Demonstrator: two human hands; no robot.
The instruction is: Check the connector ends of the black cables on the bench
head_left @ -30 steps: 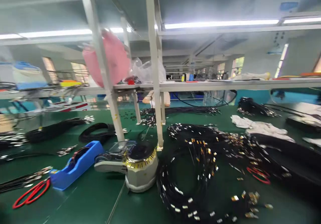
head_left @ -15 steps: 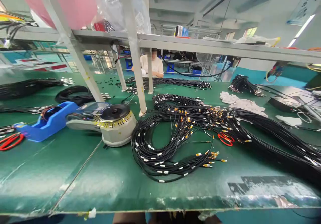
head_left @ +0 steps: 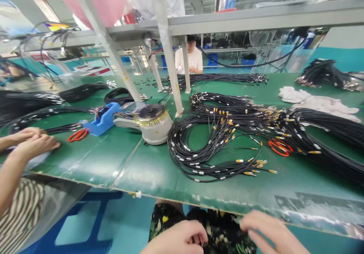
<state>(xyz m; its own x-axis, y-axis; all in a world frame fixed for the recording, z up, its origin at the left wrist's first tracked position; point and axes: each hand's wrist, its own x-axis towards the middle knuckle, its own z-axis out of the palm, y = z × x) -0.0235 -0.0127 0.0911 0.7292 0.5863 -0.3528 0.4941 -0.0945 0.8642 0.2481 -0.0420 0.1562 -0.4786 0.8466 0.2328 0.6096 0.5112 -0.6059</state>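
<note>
My left hand (head_left: 182, 238) is above my lap at the bottom centre, its fingers curled in; whether anything is in them is hidden. To its right, my right hand (head_left: 270, 232) is at the table's front edge with its fingers apart and nothing in them. Both are away from the coiled black cables (head_left: 184, 159), which have white labels and orange-tipped ends. A round grey tape dispenser (head_left: 156, 129) stands left of the coil. Red-handled scissors (head_left: 280, 147) lie to the right, beside more cable bundles (head_left: 335, 155).
A co-worker's hands (head_left: 35, 144) rest at the table's left edge, near a blue tape holder (head_left: 104, 120) and other red scissors (head_left: 77, 135). Shelf posts (head_left: 167, 49) rise behind the dispenser. White gloves (head_left: 324, 104) lie at back right. Another person (head_left: 189, 58) sits beyond.
Both my hands have come into view at the bottom. The view has turned left and down, bringing in the co-worker's hands, the blue stool and my lap.
</note>
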